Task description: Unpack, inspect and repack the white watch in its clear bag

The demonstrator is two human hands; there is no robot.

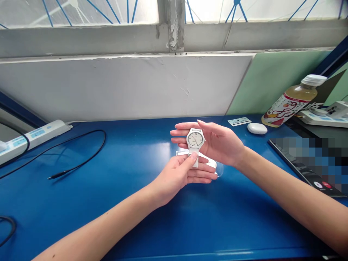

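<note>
A white wristwatch (195, 140) with a pale round dial is held face up over the desk. My left hand (181, 172) pinches its lower strap, thumb on top and fingers stretched out beneath. Behind the watch case, my right hand (219, 141) lies palm up with fingers extended; the case is against or just over those fingers. The upper strap is mostly hidden. Beneath my hands, partly covered, is a white item with a clear plastic edge (220, 169); its kind cannot be made out.
On the blue desk (130, 224), a black cable (78, 166) and a white power strip (35, 137) lie left. At right are a white earbud case (257, 128), a small card (239, 121), a drink bottle (290, 103) and a tablet-like screen (307, 159). A wall stands behind.
</note>
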